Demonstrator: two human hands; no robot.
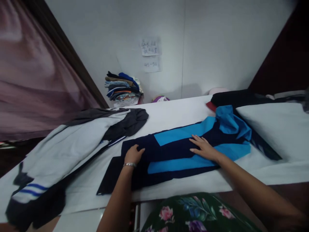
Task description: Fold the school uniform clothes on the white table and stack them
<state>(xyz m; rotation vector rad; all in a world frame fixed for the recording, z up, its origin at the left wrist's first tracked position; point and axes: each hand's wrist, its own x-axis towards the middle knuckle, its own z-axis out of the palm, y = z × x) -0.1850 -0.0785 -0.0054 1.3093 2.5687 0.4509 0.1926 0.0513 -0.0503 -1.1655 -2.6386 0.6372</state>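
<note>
A navy garment with bright blue panels, which looks like a pair of trousers, lies spread on the white-covered table. Its two navy leg-like ends point left, and its right end is bunched up in a bright blue heap. My left hand, with a metal band at the wrist, rests on the navy cloth near the left end, thumb apart from the bent fingers. Flat on the middle of the garment lies my right hand, fingers spread. No cloth is visibly gathered in either hand.
Grey and black clothes with blue stripes spread over the left side. A folded clothes stack stands by the back wall, below paper signs. Dark clothes and a white cloth item lie right. A pink curtain hangs left.
</note>
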